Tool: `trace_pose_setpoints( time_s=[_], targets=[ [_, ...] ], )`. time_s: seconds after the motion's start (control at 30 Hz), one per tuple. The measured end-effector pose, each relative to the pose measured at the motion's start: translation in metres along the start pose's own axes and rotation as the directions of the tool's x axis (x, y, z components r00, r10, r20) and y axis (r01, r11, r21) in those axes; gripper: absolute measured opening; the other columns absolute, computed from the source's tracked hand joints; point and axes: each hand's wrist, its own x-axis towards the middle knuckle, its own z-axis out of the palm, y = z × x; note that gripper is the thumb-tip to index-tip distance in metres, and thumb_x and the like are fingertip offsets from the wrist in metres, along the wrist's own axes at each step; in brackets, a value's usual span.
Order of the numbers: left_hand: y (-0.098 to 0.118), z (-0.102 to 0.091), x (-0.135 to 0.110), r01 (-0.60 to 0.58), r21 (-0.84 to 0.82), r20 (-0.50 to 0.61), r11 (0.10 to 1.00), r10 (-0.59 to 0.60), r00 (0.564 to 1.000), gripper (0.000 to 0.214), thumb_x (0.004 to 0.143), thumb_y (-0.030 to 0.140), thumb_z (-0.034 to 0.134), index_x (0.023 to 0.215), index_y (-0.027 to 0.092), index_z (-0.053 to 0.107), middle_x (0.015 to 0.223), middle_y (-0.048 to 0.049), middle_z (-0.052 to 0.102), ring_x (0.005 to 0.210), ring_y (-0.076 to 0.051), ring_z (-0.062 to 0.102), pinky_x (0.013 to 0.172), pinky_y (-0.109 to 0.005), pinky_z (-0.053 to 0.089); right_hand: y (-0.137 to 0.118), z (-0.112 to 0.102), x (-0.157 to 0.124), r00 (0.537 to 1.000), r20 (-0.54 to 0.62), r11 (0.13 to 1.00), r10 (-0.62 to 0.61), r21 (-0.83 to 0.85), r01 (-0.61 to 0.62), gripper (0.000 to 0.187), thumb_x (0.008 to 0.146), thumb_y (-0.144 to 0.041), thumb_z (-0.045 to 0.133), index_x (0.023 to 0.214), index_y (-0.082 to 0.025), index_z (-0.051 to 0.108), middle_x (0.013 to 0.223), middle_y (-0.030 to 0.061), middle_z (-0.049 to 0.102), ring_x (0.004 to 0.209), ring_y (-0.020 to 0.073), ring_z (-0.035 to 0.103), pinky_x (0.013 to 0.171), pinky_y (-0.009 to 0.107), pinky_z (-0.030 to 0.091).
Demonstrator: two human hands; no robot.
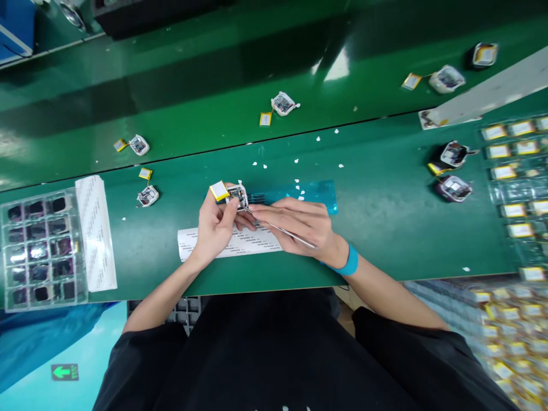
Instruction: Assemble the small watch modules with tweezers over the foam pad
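Near the middle of the green bench, my left hand (219, 225) grips a small white device housing (238, 197) with its circuit board facing up. A yellow-edged battery (219, 190) sits beside the housing, above my left fingers. Between the fingers of my right hand (302, 225) is a pair of thin metal tweezers (295, 235), whose tip reaches the near edge of the housing. Whether the tip grips anything is too small to tell. Under my hands lie a printed white paper strip (240, 242) and a blue translucent film (323, 197).
At the left are a clear tray (45, 302) of dark square parts and a white sheet (96, 234). Other housings with batteries (283, 104) are spread over the bench. Small white bits (296, 161) lie ahead. A slanted grey post (492, 91) and battery trays (496, 188) stand right.
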Motion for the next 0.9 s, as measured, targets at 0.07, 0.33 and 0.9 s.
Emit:
trace_pose_setpoints(
  time_s=[0.07,0.33,0.9],
  targets=[
    [0.001,0.001,-0.001,0.01,-0.002,0.009,1.0,-0.01,1.0,0.034,0.096,0.047,0.062,0.111,0.022,0.046,0.06,0.0057,0.064,0.049,-0.016,0.072,0.043,-0.022,0.051,0.001,-0.002,0.0,1.0,0.009,0.999,0.026,0.021,-0.026,0.034,0.089,-0.005,0.063,0.121,-0.018,0.066,0.11,0.0068,0.079,0.086,0.0186,0.074,0.072,0.034,0.066],
    [-0.003,-0.03,0.034,0.027,0.121,-0.114,0.992,-0.013,0.993,0.033,0.092,0.045,0.068,0.103,0.021,0.047,0.062,0.0037,0.067,0.038,-0.01,0.059,0.039,-0.02,0.039,-0.001,-0.012,0.007,0.999,-0.035,0.998,-0.024,-0.059,0.022,0.044,0.087,-0.001,0.065,0.129,-0.015,0.063,0.112,0.0111,0.078,0.092,0.0207,0.076,0.074,0.034,0.066],
    [0.016,-0.217,0.099,0.235,0.839,-0.434,0.491,0.344,0.832,0.009,0.083,0.022,0.064,0.082,0.018,0.056,0.112,-0.014,0.062,0.131,-0.037,0.043,0.104,-0.059,0.032,-0.001,-0.013,0.006,0.992,-0.019,0.972,-0.123,-0.206,0.116,0.043,0.091,-0.006,0.063,0.133,-0.016,0.061,0.117,0.006,0.077,0.086,0.018,0.073,0.073,0.032,0.064]
  ],
)
